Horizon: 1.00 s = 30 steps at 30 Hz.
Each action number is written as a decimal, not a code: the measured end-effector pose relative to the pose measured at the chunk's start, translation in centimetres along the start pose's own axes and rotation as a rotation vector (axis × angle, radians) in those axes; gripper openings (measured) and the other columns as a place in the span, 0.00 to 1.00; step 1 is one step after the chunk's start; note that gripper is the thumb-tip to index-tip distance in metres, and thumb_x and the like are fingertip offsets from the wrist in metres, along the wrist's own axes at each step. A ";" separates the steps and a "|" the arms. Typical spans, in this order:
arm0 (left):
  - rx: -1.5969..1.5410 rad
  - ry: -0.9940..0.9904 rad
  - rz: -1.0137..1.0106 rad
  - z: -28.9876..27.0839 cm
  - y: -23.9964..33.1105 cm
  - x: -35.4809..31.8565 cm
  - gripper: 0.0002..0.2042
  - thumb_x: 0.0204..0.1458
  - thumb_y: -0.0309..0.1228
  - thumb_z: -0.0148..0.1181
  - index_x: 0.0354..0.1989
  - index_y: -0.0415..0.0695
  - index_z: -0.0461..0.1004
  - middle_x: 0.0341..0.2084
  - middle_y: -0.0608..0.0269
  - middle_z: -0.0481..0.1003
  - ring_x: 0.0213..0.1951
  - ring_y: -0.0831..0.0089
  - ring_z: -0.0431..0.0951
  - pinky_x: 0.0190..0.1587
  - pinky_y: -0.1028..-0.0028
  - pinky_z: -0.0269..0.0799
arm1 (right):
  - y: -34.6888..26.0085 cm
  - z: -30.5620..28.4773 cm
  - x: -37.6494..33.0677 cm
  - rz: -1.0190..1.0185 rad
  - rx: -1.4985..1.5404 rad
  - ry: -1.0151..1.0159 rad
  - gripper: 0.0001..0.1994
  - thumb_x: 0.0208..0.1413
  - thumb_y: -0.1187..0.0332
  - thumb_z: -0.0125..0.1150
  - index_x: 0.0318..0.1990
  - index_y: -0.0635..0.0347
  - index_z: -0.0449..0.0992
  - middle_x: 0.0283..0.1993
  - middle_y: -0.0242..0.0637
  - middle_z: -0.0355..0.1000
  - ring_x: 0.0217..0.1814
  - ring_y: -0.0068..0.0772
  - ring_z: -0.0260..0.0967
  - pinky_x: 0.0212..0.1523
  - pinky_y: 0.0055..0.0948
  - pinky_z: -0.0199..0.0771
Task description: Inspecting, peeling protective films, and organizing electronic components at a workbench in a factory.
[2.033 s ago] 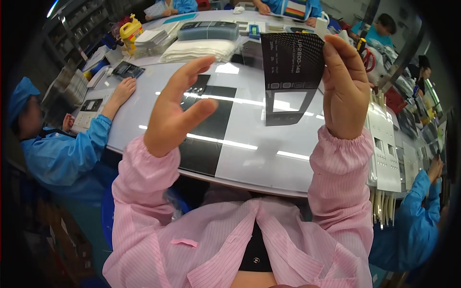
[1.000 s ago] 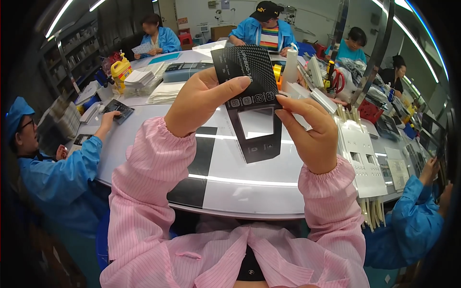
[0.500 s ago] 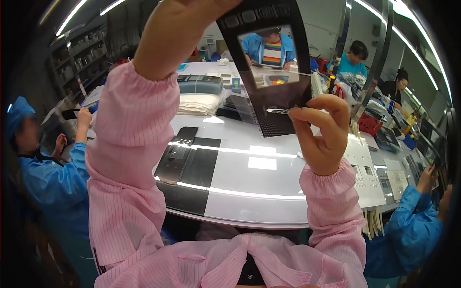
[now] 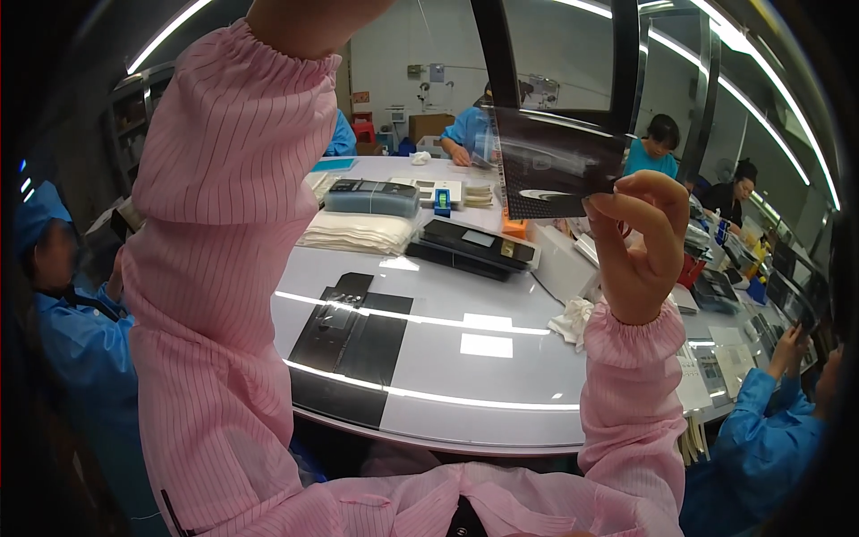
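Note:
My right hand point(image 4: 646, 242) pinches the lower right corner of a thin black panel point(image 4: 564, 166) between thumb and fingertips. The panel is raised above the table and has a clear window in its upper part. Its lower part is dark and glossy, with a dotted band and a bright curved reflection. Of my left hand point(image 4: 313, 20) only the wrist end shows at the top edge; its fingers and the panel's top are out of view. Below, a similar black panel point(image 4: 333, 320) lies on a black mat point(image 4: 383, 340) on the white table point(image 4: 456, 394).
Beyond the mat are a stack of black panels point(image 4: 474, 243), a pile of white cloths point(image 4: 358, 231) and a wrapped bundle of panels point(image 4: 371, 199). A crumpled tissue point(image 4: 573, 320) lies near my right wrist. Co-workers in blue point(image 4: 85, 313) sit around the table.
The panel has moved up and to the right, so its upper part has left the picture. Both hands have risen with it, and my left hand is now mostly cut off.

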<state>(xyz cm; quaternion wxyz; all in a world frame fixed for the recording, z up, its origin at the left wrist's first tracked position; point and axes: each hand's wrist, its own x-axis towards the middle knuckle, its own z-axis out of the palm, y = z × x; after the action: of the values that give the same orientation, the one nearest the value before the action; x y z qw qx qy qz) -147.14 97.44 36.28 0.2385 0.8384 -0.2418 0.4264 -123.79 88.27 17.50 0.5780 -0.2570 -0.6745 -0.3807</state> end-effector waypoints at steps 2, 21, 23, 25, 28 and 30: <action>-0.266 -0.035 -0.079 0.2 -0.2 0.0 0.17 0.59 0.45 0.63 0.43 0.43 0.82 0.38 0.64 0.83 0.41 0.75 0.81 0.49 0.73 0.73 | -0.1 -0.2 0.1 -0.007 0.014 0.012 0.16 0.48 0.84 0.71 0.42 0.55 0.80 0.48 0.33 0.67 0.44 0.24 0.69 0.45 0.22 0.70; 0.597 -0.108 0.194 7.5 -7.5 -10.9 0.07 0.57 0.31 0.62 0.40 0.42 0.78 0.41 0.57 0.79 0.40 0.54 0.76 0.45 0.62 0.69 | 1.3 0.8 -3.4 0.566 0.316 0.098 0.23 0.59 0.67 0.68 0.59 0.57 0.67 0.44 0.29 0.69 0.41 0.17 0.67 0.43 0.19 0.68; 0.630 -0.178 0.086 9.1 -7.7 -15.0 0.09 0.49 0.28 0.64 0.39 0.49 0.79 0.46 0.63 0.78 0.48 0.61 0.76 0.56 0.58 0.66 | 2.9 0.0 -6.4 0.775 0.408 0.182 0.15 0.66 0.63 0.59 0.55 0.60 0.73 0.42 0.28 0.73 0.42 0.17 0.68 0.45 0.17 0.68; 0.687 -0.288 0.035 11.4 -8.3 -20.5 0.12 0.46 0.27 0.64 0.40 0.56 0.79 0.50 0.66 0.77 0.54 0.64 0.75 0.63 0.54 0.60 | 5.9 0.2 -10.5 0.944 0.193 0.140 0.15 0.64 0.63 0.61 0.52 0.62 0.76 0.42 0.30 0.76 0.44 0.20 0.70 0.48 0.19 0.69; 0.685 -0.478 -0.017 15.2 -8.9 -28.4 0.17 0.44 0.26 0.61 0.43 0.61 0.78 0.53 0.68 0.75 0.59 0.69 0.72 0.68 0.52 0.53 | 11.6 0.3 -19.6 1.022 -0.177 -0.159 0.22 0.58 0.62 0.67 0.55 0.65 0.74 0.49 0.38 0.77 0.52 0.31 0.73 0.55 0.28 0.70; 0.651 -0.591 -0.117 17.1 -9.0 -32.2 0.17 0.46 0.25 0.59 0.45 0.60 0.77 0.56 0.69 0.73 0.62 0.70 0.69 0.69 0.52 0.51 | 13.9 0.1 -23.9 0.617 -0.945 -0.378 0.23 0.53 0.64 0.68 0.54 0.63 0.74 0.52 0.43 0.75 0.59 0.44 0.69 0.58 0.37 0.69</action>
<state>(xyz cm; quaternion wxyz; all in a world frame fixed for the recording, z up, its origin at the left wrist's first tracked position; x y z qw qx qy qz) -148.12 100.49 -1.16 -0.0934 0.9680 -0.1048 0.2080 -108.13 98.65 -2.82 0.3548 -0.7339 -0.4172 -0.4018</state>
